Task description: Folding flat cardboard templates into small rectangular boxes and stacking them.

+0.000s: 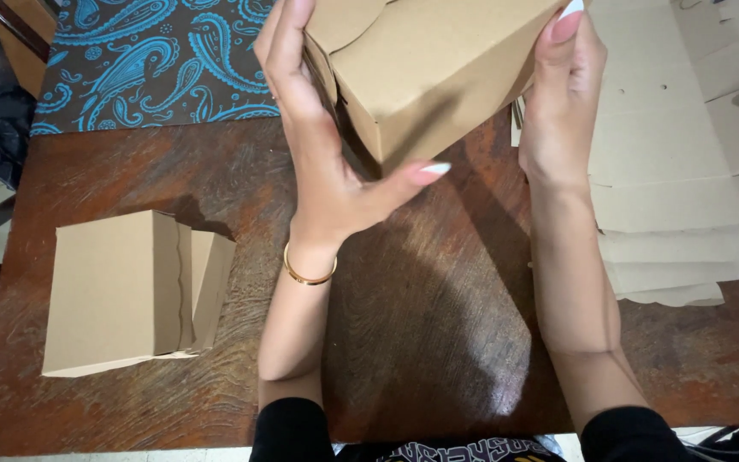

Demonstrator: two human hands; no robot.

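Two black sleeves (292, 432) sit nearest the camera at the bottom edge, and from them both bare forearms reach up and away over the dark wooden bench (438, 342). Between the hands, raised off the bench, is a brown cardboard box (425, 64), tilted so one corner points down toward the wrists. The left hand (322, 145) is clamped on the box's left side — fingers laid up along the wall, thumb hooked under the lower edge, a gold bangle (308, 272) on the wrist. The right hand (562, 111) presses flat on the opposite side, fingers pointing up, wrist straight; how its thumb sits cannot be told. The step in hand looks like the squaring and closing of a freshly folded box, since a curved flap shows at its top left and the hands are squeezing the walls together. The next move would seem to call for steady inward pressure from both palms while a thumb or finger works the flap home — without crushing the thin walls. Well out to the left of the left hand lies a finished box (121, 291) on the bench. Just beyond the right hand, a stack of flat blanks (686, 188) is spread, and above the left hand a blue paisley cloth (156, 60) covers the far side.
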